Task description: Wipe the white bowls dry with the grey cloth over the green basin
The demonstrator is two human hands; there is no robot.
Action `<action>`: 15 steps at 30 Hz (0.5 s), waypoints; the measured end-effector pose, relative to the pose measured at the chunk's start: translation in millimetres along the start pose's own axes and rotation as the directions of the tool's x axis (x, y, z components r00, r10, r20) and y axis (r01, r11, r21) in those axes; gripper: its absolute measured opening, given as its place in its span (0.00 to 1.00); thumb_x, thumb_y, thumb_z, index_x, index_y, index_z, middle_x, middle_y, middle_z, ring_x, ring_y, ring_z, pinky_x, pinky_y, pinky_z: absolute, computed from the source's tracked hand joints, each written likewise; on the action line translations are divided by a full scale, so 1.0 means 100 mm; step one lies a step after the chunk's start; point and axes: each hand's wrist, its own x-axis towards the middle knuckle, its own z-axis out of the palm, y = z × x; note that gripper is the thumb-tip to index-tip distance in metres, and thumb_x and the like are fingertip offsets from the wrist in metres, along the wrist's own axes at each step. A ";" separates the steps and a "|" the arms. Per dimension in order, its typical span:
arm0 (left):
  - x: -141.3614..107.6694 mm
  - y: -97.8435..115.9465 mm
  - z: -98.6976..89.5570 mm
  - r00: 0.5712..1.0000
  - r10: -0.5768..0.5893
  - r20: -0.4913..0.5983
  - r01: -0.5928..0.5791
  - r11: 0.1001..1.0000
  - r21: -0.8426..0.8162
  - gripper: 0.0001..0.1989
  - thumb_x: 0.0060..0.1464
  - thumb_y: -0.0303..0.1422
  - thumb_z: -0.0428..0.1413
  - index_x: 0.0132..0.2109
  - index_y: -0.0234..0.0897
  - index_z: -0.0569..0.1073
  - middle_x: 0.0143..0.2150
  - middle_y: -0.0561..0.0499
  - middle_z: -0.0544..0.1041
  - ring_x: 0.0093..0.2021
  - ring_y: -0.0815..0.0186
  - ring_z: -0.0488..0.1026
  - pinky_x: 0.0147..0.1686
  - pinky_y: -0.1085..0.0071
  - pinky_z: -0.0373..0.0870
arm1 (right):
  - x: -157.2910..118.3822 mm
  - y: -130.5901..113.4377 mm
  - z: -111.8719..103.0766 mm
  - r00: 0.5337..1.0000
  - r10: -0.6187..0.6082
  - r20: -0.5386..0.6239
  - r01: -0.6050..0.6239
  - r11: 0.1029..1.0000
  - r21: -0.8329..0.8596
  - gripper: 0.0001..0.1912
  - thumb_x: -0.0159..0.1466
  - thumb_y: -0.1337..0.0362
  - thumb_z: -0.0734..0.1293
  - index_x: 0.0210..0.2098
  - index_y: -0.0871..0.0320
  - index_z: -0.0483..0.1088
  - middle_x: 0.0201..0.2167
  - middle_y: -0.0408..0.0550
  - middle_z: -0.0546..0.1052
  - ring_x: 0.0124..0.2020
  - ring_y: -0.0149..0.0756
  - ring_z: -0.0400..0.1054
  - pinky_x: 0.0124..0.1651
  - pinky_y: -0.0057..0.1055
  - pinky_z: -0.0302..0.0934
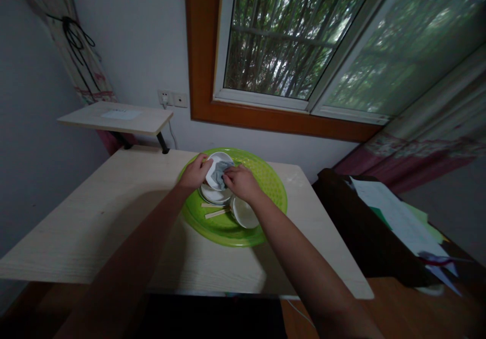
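Observation:
My left hand (195, 173) grips the left rim of a white bowl (214, 160), which is tilted above the green tray (271, 187). Inside that bowl a crumpled grey cloth (219, 173) is pinched by my right hand (241, 181). Just below the raised bowl, a white plate or shallow dish (214, 195) lies on the tray. A second white bowl (245, 213) rests near my right wrist, partly covered by the forearm. Between them lie light wooden chopsticks (217, 212), their right ends hidden by the second bowl.
The tray sits on a pale wooden table (125, 217). At the back left stands a small raised shelf (117, 118) with a paper on it. To the right, a dark piece of furniture (357, 227) carries papers. A wall with a window (281, 40) rises behind.

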 end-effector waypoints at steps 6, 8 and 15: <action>0.01 -0.01 0.01 0.999 0.009 0.036 -0.010 0.999 0.030 0.19 0.64 0.46 0.49 0.52 0.41 0.74 0.45 0.46 0.81 0.45 0.59 0.77 0.48 0.65 0.70 | 0.00 -0.02 0.01 0.973 -0.136 -0.188 0.158 0.981 0.110 0.13 0.68 0.64 0.66 0.48 0.56 0.81 0.55 0.54 0.75 0.55 0.48 0.66 0.60 0.47 0.61; 0.00 0.01 0.01 0.999 0.010 0.042 -0.011 1.000 0.029 0.19 0.64 0.47 0.49 0.51 0.41 0.75 0.45 0.47 0.81 0.45 0.60 0.77 0.47 0.66 0.70 | 0.00 -0.03 0.00 0.953 -0.231 -0.199 0.268 0.945 0.188 0.14 0.66 0.66 0.67 0.49 0.55 0.80 0.57 0.54 0.74 0.57 0.47 0.66 0.62 0.49 0.62; -0.03 0.06 -0.01 0.998 0.006 0.065 -0.009 0.999 0.049 0.20 0.64 0.48 0.47 0.51 0.41 0.75 0.45 0.47 0.81 0.46 0.59 0.76 0.49 0.64 0.70 | 0.00 -0.07 0.01 0.910 -0.384 -0.155 0.413 0.803 0.430 0.24 0.60 0.77 0.62 0.51 0.54 0.78 0.61 0.53 0.71 0.62 0.42 0.66 0.66 0.46 0.62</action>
